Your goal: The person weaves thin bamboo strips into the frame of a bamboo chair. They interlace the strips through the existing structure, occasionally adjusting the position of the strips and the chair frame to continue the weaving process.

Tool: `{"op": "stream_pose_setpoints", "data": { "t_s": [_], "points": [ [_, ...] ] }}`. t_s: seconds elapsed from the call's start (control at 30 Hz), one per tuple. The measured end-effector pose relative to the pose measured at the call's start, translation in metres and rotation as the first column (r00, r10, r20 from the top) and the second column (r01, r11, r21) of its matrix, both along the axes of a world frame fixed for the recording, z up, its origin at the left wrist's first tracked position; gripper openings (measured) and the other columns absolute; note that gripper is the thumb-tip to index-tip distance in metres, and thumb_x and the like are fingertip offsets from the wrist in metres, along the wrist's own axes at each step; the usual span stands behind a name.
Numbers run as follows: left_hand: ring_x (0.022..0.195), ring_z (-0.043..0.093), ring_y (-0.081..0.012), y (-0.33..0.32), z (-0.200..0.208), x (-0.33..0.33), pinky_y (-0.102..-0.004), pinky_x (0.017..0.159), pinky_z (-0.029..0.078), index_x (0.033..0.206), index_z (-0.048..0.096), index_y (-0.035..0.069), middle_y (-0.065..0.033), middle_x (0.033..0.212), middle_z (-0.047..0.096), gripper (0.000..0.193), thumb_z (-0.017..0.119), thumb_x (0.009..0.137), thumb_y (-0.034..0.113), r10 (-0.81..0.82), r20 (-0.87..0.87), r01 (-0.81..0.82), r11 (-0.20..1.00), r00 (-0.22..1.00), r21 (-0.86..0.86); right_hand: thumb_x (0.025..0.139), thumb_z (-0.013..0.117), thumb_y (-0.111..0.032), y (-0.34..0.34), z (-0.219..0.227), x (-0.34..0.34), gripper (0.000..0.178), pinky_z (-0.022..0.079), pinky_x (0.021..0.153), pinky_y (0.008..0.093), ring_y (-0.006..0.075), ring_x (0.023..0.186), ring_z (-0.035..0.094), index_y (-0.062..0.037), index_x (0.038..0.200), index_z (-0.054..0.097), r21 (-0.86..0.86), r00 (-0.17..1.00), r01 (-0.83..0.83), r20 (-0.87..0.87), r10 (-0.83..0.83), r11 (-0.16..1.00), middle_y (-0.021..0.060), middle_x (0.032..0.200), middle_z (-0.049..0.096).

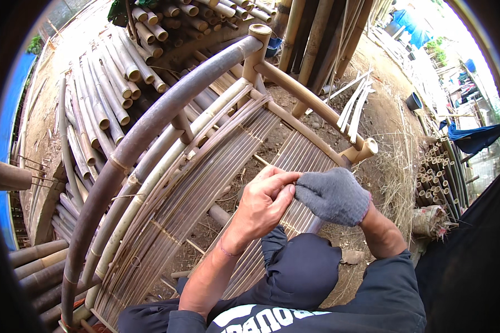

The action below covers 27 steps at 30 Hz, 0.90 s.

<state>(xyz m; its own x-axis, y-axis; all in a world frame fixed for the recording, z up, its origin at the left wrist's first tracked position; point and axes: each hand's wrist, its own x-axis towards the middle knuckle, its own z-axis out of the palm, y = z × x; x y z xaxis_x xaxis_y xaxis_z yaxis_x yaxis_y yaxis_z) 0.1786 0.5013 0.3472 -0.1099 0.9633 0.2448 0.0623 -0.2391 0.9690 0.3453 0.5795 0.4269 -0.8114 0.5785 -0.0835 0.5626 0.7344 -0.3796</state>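
My bare left hand [261,204] and my right hand [334,197], in a grey knit glove, meet over the middle of a bamboo frame. Both are closed, thumbs and fingertips pinched together where they touch. Whatever lies between the fingertips is too small to make out. Below them the bamboo seat [203,191] has rows of thin split slats, with a gap between two slatted sections. Around its left and far sides runs a thick dark curved bamboo rail [166,119], joined to an upright post [256,53] at the far corner.
Cut bamboo poles [103,94] lie stacked to the left and far side. A light bamboo rail [308,100] runs along the frame's right side. Pale split strips [356,105] lean beyond it. More poles [441,175] and a dark bucket [413,101] stand on the right.
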Motion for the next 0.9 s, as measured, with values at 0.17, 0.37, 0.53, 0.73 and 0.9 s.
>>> {"op": "stream_pose_setpoints", "data": {
  "t_s": [0.17, 0.37, 0.53, 0.73, 0.9],
  "points": [
    [0.067, 0.061, -0.0143, 0.001, 0.004, -0.015, -0.0272, 0.060, 0.049, 0.104, 0.074, 0.002, -0.0058, 0.088, 0.066, 0.018, 0.072, 0.086, 0.004, 0.013, -0.289, 0.025, 0.992, 0.957, 0.125, 0.092, 0.062, -0.023, 0.012, -0.004, 0.002, 0.022, 0.054, 0.060, 0.0350, 0.0264, 0.064, 0.068, -0.0046, 0.104, 0.069, -0.320, 0.995, 0.041, -0.077, -0.069, 0.946, 0.0139, 0.073, 0.068],
    [0.082, 0.065, -0.0126, -0.002, -0.007, -0.020, -0.0275, 0.074, 0.052, 0.096, 0.071, -0.002, -0.0054, 0.086, 0.069, 0.014, 0.067, 0.097, 0.012, 0.049, 0.091, -0.043, 0.997, 0.995, -0.066, 0.094, 0.064, -0.010, 0.012, -0.013, -0.012, 0.038, 0.056, 0.066, 0.0242, 0.0080, 0.076, 0.063, -0.0014, 0.131, 0.059, -0.753, 0.789, 0.044, -0.377, -0.485, 0.657, 0.0042, 0.101, 0.069],
    [0.078, 0.067, -0.0138, 0.001, -0.001, -0.020, -0.0266, 0.069, 0.053, 0.100, 0.070, -0.001, -0.0080, 0.087, 0.071, 0.011, 0.067, 0.095, 0.008, 0.103, -0.031, -0.104, 0.994, 0.994, -0.046, 0.093, 0.070, -0.007, 0.005, -0.056, -0.012, 0.026, 0.056, 0.070, 0.0236, 0.0088, 0.084, 0.066, -0.0015, 0.118, 0.070, -0.754, 0.741, -0.007, -0.445, -0.503, 0.657, 0.0050, 0.100, 0.071],
    [0.071, 0.068, -0.0150, 0.004, -0.004, -0.020, -0.0258, 0.065, 0.054, 0.098, 0.072, 0.001, -0.0088, 0.083, 0.072, 0.011, 0.073, 0.087, 0.001, 0.335, -0.220, -0.298, 0.936, 0.916, 0.185, 0.090, 0.073, -0.010, -0.006, -0.066, -0.023, 0.018, 0.055, 0.069, 0.0259, 0.0092, 0.080, 0.066, -0.0018, 0.106, 0.072, -0.592, 0.701, 0.108, -0.524, -0.483, 0.799, 0.0050, 0.093, 0.071],
    [0.074, 0.069, -0.0142, 0.003, -0.009, -0.017, -0.0249, 0.066, 0.055, 0.099, 0.073, 0.002, -0.0091, 0.086, 0.072, 0.013, 0.074, 0.086, -0.001, 0.307, 0.041, -0.307, 0.952, 0.951, -0.010, 0.088, 0.073, -0.010, -0.010, -0.067, -0.024, 0.014, 0.055, 0.068, 0.0291, 0.0137, 0.079, 0.068, -0.0016, 0.099, 0.070, -0.436, 0.733, 0.159, -0.549, -0.402, 0.886, 0.0069, 0.090, 0.070]
  ]
}}
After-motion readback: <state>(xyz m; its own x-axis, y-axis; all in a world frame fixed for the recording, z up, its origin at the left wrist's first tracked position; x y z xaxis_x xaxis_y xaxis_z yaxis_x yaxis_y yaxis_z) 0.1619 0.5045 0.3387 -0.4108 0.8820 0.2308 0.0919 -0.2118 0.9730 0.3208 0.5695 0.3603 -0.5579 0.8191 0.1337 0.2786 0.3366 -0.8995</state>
